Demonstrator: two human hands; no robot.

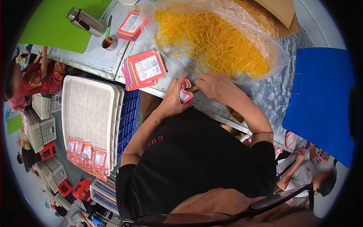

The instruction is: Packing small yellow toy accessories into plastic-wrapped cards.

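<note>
At the table's near edge, my left hand [174,99] is closed around a small pink packet [185,95] with rainbow-striped edges, squeezed so that it bows. Close against the packet's right side is my right hand [217,89], its fingers pinched together; a bit of dark yellow shows between them and the packet, too small to name. Just left of the hands lies a pile of flat packets [146,68] of the same kind, with white labels. Beyond them a clear plastic bag [278,62] gapes, full of loose yellow translucent sticks [215,41].
A stack of packets [129,26], a copper-lined cup [109,43], a knife [109,26] and a steel flask [87,22] stand farther left. White mesh trays [90,102] holding packets are at my left. A blue board [321,102] is right. Other people sit nearby.
</note>
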